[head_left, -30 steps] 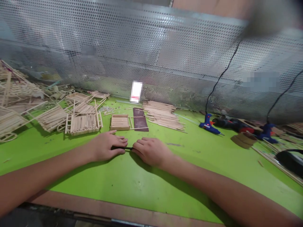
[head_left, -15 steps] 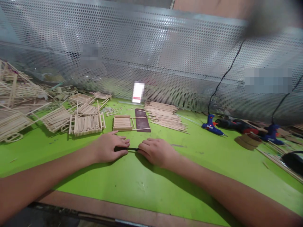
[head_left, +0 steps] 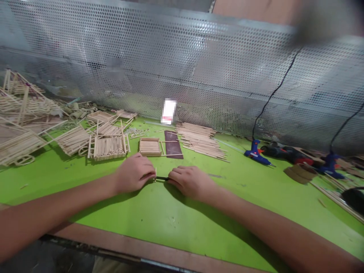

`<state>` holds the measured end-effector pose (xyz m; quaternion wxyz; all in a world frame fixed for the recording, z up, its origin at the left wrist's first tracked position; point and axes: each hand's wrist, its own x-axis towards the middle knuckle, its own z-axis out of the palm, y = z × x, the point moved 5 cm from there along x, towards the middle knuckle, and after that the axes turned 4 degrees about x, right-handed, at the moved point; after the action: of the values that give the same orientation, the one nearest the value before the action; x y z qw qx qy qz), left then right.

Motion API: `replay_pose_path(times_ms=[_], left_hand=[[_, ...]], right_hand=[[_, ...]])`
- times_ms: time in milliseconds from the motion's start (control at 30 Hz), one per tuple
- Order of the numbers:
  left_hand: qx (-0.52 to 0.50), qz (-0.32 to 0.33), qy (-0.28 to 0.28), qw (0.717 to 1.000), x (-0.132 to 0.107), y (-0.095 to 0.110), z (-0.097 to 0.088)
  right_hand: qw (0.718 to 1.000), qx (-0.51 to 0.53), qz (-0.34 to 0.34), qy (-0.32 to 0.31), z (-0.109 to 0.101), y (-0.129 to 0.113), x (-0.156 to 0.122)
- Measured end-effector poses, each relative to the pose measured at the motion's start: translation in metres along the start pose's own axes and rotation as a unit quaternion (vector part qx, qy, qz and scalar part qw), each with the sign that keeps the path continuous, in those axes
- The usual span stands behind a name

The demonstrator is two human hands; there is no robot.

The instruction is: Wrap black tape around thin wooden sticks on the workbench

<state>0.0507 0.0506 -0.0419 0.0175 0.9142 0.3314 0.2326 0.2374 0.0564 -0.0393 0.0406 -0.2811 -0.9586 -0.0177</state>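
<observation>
Near the middle of the frame, the right hand [head_left: 189, 182] has its grip clamped on a slim black tool [head_left: 162, 178], which lies between both hands. The left hand [head_left: 135, 174] bends its fingers beside a small pale stick piece [head_left: 155, 174]; I cannot tell whether that grip holds it. A small wooden tray [head_left: 149, 147] sits just above on the green surface [head_left: 136, 212].

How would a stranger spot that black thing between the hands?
Start at the green table and find the left hand and right hand near its middle. The black strip spans the small gap between them, running into the right hand's grip. Being dark, it stands out from the pale sticks beyond.
</observation>
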Motion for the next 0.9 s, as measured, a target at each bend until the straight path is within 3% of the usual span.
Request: replay_pose_path(times_ms=[233,467,700,800,900], left_hand=[[0.019,0.023,-0.007,1.000,0.000,-0.004,-0.002],[-0.022,-0.014,-0.020,0.999,-0.002,-0.019,-0.004],[-0.010,0.090,-0.026,0.996,0.000,-0.006,-0.004],[-0.001,0.093,-0.011,0.996,0.002,-0.006,-0.003],[-0.012,0.078,-0.030,0.996,0.003,-0.009,-0.001]], right_hand=[[1.000,0.010,0.017,-0.009,0.001,-0.001,0.009],[0.999,-0.005,0.029,-0.027,-0.001,-0.002,0.009],[0.997,0.000,0.025,0.068,-0.008,0.002,-0.008],[0.995,0.002,0.029,0.094,-0.014,0.005,-0.011],[0.992,-0.002,0.088,0.089,-0.016,0.018,-0.011]])
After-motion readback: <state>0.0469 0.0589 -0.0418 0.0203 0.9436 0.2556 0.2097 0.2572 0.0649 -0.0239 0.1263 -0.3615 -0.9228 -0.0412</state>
